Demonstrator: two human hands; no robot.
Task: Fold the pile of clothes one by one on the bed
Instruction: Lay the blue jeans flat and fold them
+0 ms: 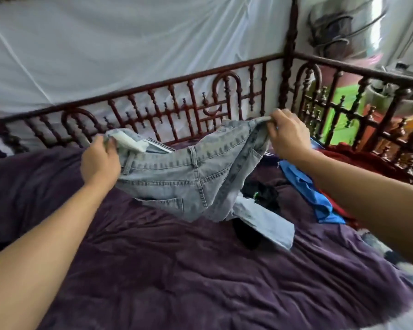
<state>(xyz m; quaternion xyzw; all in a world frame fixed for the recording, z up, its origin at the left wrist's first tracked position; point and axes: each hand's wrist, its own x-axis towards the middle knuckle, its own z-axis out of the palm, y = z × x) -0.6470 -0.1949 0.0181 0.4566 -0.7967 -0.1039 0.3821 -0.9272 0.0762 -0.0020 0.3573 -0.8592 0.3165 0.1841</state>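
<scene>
Both hands hold up light denim jeans (191, 177) by the waistband above the purple bed (177, 270): left hand (100, 160) fingers clamped on one end, right hand (287, 134) pinching the other. More clothes (305, 186) lie near the bed's far right corner.

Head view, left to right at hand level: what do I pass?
In order: left hand → denim jeans held between both hands → right hand → red cloth.
</scene>
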